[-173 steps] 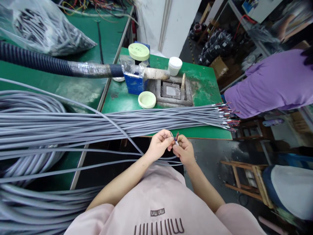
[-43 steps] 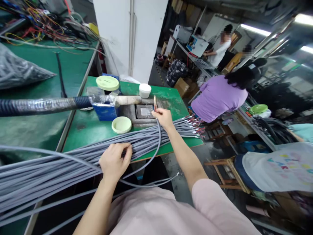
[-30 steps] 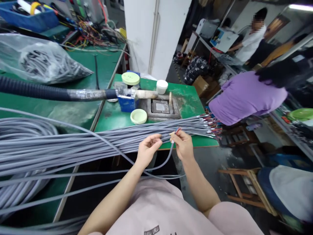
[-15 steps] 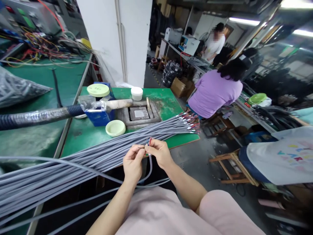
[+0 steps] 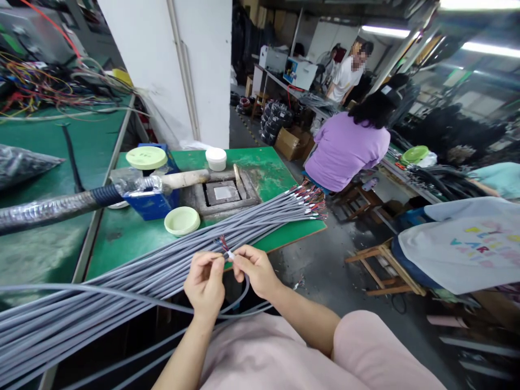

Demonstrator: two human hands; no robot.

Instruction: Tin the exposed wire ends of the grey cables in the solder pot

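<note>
The end of a grey cable is between my two hands, over the near edge of the bench. It has a white sleeve with thin red and blue wires fanning out. My right hand pinches the cable just by this sleeve. With thumb and forefinger together, my left hand closes on a thin wire at the same end; the fingertips partly hide it. Behind both hands lies a thick bundle of grey cables, its stripped ends pointing to the right.
On the green bench stand a solder pot, a fume hose, a blue box, a pale green lid and a white tub. A co-worker in purple sits beyond; a wooden stool stands right.
Both hands have shifted slightly left and down in the view with the cable end. The white sleeve and spread wires show more clearly between the fingertips. The camera has turned a little.
</note>
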